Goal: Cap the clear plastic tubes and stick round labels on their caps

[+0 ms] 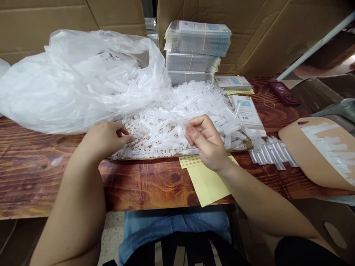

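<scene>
A heap of small clear plastic tubes and white caps [177, 122] lies on a flat card on the wooden table [41, 173]. My right hand [206, 142] is raised over the heap and pinches one clear tube [179, 119] between thumb and fingertips. My left hand [107, 137] rests at the heap's left edge, fingers curled onto the small white caps; whether it grips one is hidden.
A big clear plastic bag of tubes [80, 79] fills the back left. Banded stacks of packets [198, 50] stand at the back. A yellow sticker sheet [206, 181], a row of packed tubes [270, 153] and a tan card with white strips [321, 151] lie right. Cardboard boxes [263, 33] behind.
</scene>
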Demonstrator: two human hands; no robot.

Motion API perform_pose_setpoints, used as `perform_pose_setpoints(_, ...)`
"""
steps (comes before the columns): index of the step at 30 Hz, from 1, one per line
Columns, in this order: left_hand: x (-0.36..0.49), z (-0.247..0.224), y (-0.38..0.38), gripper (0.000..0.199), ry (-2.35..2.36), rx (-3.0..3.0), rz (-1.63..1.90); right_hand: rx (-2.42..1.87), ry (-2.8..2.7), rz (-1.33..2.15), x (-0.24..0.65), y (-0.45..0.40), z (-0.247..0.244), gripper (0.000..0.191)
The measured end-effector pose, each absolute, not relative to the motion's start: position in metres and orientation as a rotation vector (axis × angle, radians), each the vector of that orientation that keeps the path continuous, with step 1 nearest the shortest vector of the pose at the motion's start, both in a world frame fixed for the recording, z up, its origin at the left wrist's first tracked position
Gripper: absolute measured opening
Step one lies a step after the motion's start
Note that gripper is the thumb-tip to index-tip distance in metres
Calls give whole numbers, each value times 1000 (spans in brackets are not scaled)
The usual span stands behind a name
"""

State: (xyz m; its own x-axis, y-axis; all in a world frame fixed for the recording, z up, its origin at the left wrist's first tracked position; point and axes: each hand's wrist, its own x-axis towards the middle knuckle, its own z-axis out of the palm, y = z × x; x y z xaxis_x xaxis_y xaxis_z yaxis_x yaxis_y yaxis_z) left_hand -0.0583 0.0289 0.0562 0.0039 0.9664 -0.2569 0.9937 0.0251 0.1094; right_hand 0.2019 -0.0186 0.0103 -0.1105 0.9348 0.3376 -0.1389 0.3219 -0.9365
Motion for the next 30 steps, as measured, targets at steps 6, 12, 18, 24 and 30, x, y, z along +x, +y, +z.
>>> perform_pose_setpoints(6, -51, 50, 29, 30, 1991, 2168, -216, -841, -1656, 882, 206, -22, 3, 12)
perform_pose_setpoints(12, -54, 55, 22, 25, 1982, 2219, 144, -813, -1867, 419, 211, -17, 3, 10)
perform_pose_setpoints(18, -58, 52, 15, 30, 1944, 2488, 383, -738, -1928, 156, 213, -9, -4, 9)
perform_pose_setpoints(24, -45, 51, 14, 26, 1579, 1802, 1070, -679, -1879, 117, 211, -10, -1, 14)
perform_pose_setpoints(30, -14, 37, 10, 29, 1035, 1294, 1015, -597, -1822, 74, 210, -16, 8, 22)
